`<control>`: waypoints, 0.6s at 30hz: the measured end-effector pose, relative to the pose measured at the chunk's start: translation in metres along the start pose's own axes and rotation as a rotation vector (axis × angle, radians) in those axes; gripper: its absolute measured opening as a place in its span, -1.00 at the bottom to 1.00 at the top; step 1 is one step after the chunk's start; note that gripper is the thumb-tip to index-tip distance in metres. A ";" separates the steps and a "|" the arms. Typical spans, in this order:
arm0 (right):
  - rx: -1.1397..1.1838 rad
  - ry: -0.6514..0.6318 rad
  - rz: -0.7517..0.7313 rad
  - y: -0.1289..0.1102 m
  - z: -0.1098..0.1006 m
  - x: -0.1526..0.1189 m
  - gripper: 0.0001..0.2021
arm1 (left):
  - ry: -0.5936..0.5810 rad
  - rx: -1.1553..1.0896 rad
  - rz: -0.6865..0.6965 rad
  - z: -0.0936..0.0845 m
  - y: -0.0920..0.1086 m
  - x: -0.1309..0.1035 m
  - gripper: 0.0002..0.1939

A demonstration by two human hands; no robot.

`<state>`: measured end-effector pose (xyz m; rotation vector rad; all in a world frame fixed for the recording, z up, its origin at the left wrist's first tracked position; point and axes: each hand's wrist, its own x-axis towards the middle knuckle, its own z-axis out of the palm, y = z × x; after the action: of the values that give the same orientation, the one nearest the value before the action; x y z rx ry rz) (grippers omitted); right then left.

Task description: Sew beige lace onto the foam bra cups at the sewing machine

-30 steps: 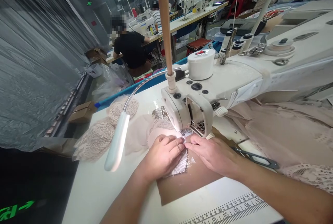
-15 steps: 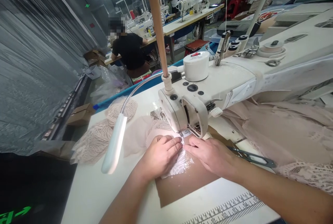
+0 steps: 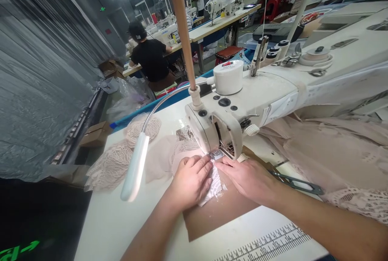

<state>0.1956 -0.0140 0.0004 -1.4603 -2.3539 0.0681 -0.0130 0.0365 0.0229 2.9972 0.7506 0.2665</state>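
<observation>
My left hand (image 3: 194,180) presses a strip of pale lace fabric (image 3: 216,183) from its left side, its bent fingers gathered close to the presser foot (image 3: 216,154) of a white sewing machine (image 3: 201,127). From the right, my right hand (image 3: 245,178) has its fingertips drawn together on the strip's upper edge, with the other fingers curled under. Part of the lace is hidden beneath both hands. Under it lies a brown sheet (image 3: 209,224) on the white table (image 3: 121,228). More sheer lace fabric (image 3: 160,156) spreads left of the needle area.
A gooseneck lamp (image 3: 135,168) hangs over the table's left side. Lace bundles (image 3: 110,164) lie behind it. On the right are a dark flat tool (image 3: 300,183), heaped beige fabric (image 3: 315,148) and a printed ruler scale (image 3: 266,247). A person (image 3: 150,57) sits at another machine ahead.
Both hands have edged toward the presser foot. The lace strip's near end has swung slightly to the right, and my right fingertips sit a little farther forward.
</observation>
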 end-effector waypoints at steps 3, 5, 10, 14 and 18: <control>0.063 0.005 -0.068 0.003 0.001 -0.005 -0.66 | 0.015 -0.004 0.039 0.000 -0.002 -0.002 -0.65; 0.076 0.002 -0.094 0.004 0.003 -0.007 -0.72 | 0.005 -0.013 0.048 0.000 -0.002 -0.002 -0.65; 0.044 0.029 -0.091 0.003 0.006 -0.005 -0.72 | -0.028 -0.024 0.013 -0.001 -0.001 0.001 -0.63; 0.022 0.052 -0.068 0.003 0.006 -0.003 -0.71 | -0.058 -0.031 -0.032 -0.002 0.000 0.003 -0.59; 0.040 0.030 -0.098 0.007 0.003 -0.007 -0.71 | -0.054 -0.016 -0.044 -0.001 -0.001 0.002 -0.56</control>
<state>0.2031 -0.0165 -0.0055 -1.3162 -2.3826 0.0666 -0.0122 0.0383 0.0239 2.9551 0.8046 0.1889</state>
